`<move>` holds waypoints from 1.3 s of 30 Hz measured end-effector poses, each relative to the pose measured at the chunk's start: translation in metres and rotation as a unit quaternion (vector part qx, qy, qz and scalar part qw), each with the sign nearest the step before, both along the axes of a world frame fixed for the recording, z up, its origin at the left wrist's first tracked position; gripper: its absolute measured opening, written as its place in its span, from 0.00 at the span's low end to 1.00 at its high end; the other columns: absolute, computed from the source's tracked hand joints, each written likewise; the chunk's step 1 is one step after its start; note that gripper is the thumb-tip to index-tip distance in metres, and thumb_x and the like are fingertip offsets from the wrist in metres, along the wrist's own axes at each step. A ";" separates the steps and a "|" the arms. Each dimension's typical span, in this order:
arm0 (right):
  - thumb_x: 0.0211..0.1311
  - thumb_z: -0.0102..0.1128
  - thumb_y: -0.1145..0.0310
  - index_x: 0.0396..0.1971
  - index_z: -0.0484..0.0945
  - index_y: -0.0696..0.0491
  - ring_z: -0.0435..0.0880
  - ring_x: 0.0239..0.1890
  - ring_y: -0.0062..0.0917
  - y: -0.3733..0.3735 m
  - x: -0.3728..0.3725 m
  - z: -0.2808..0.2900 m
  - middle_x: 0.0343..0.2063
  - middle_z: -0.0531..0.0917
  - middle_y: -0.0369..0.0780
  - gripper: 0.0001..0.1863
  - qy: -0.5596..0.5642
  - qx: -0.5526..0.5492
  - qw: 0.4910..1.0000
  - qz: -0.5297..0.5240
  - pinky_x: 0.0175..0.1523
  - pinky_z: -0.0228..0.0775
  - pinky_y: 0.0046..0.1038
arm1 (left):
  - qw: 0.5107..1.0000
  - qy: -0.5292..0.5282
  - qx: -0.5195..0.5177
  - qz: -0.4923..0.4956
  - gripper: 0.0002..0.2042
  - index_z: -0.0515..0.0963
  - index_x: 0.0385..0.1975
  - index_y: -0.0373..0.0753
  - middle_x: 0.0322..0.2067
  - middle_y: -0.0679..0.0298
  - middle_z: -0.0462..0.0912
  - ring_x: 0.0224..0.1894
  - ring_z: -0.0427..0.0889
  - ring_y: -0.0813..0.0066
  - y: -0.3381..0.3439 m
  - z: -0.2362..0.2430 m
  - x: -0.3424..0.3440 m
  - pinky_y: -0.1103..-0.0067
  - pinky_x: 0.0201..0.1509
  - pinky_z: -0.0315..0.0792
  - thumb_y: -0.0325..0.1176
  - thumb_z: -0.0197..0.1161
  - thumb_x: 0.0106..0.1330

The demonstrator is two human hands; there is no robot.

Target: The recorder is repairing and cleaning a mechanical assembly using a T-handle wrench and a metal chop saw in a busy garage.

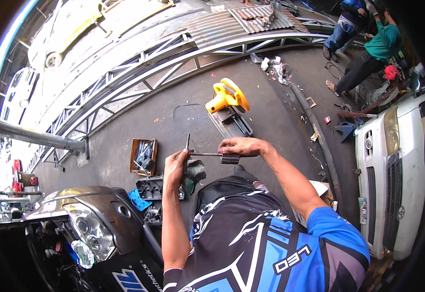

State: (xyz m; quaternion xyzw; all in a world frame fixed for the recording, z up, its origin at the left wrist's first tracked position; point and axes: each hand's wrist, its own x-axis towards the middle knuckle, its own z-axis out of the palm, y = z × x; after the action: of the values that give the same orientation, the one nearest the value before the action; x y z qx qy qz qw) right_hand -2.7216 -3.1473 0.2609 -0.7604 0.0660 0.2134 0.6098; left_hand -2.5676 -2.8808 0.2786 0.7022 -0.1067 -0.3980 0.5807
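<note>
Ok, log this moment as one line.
left hand: holds rod | right hand: on dark block at rod | yellow saw on ground

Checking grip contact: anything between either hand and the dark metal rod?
Nothing visible. The left hand grips the rod at its bent end, and the right hand holds its far end by the dark block.

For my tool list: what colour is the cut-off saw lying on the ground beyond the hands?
The saw is yellow with a black base, seen clearly in the head view.
</note>
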 end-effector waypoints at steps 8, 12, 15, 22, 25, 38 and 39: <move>0.67 0.57 0.33 0.59 0.77 0.54 0.81 0.52 0.32 0.001 -0.006 0.001 0.52 0.83 0.46 0.38 -0.030 -0.068 0.997 -0.014 0.55 0.74 0.34 | 1.000 -0.006 0.019 -0.005 0.19 0.84 0.52 0.30 0.37 0.61 0.87 0.34 0.83 0.78 -0.005 -0.005 -0.004 0.82 0.38 0.76 0.42 0.61 0.76; 0.70 0.57 0.37 0.59 0.77 0.54 0.81 0.52 0.31 -0.002 -0.011 -0.009 0.52 0.83 0.44 0.34 -0.025 0.034 0.998 -0.038 0.55 0.74 0.33 | 0.997 0.044 -0.026 -0.058 0.20 0.83 0.55 0.32 0.38 0.63 0.86 0.37 0.84 0.78 -0.019 0.020 -0.016 0.82 0.43 0.77 0.43 0.61 0.77; 0.72 0.57 0.41 0.58 0.77 0.56 0.81 0.53 0.29 0.019 -0.001 0.015 0.50 0.84 0.43 0.32 -0.057 0.011 0.998 -0.028 0.57 0.73 0.33 | 0.996 0.037 0.012 -0.080 0.21 0.82 0.54 0.30 0.38 0.63 0.86 0.37 0.82 0.81 -0.026 -0.008 -0.027 0.81 0.43 0.76 0.43 0.61 0.76; 0.70 0.58 0.41 0.57 0.77 0.49 0.79 0.30 0.22 0.021 -0.002 -0.010 0.41 0.83 0.39 0.29 -0.067 0.039 0.996 -0.052 0.28 0.73 0.25 | 0.996 0.049 -0.006 -0.076 0.21 0.80 0.57 0.29 0.38 0.62 0.86 0.38 0.80 0.82 -0.043 0.008 -0.043 0.82 0.43 0.75 0.42 0.58 0.78; 0.71 0.58 0.42 0.55 0.78 0.49 0.78 0.29 0.22 0.019 -0.008 -0.014 0.36 0.82 0.37 0.27 -0.055 0.052 0.995 -0.067 0.28 0.72 0.26 | 0.997 -0.011 0.030 -0.071 0.21 0.81 0.58 0.34 0.38 0.61 0.86 0.38 0.79 0.81 -0.030 0.003 -0.040 0.81 0.43 0.75 0.45 0.57 0.78; 0.72 0.56 0.54 0.49 0.80 0.57 0.78 0.47 0.21 -0.024 -0.066 -0.047 0.43 0.83 0.36 0.20 -0.020 0.041 0.976 -0.214 0.54 0.68 0.24 | 0.930 -0.125 0.335 0.088 0.19 0.85 0.43 0.28 0.40 0.48 0.90 0.42 0.87 0.61 0.258 -0.192 -0.075 0.66 0.50 0.76 0.42 0.61 0.72; 0.72 0.57 0.54 0.48 0.80 0.56 0.77 0.45 0.20 -0.026 -0.065 -0.048 0.41 0.82 0.35 0.19 -0.008 0.056 0.971 -0.231 0.51 0.69 0.24 | 0.894 -0.124 0.429 0.044 0.19 0.85 0.40 0.28 0.38 0.48 0.89 0.42 0.87 0.62 0.282 -0.208 -0.097 0.65 0.51 0.76 0.42 0.63 0.71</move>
State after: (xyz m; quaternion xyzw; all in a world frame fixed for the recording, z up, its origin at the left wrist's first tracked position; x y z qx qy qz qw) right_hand -2.7869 -3.1729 0.2126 -0.6909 0.2236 0.0640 0.6845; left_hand -2.6644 -2.5990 0.0710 0.9304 0.0341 -0.2895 0.2222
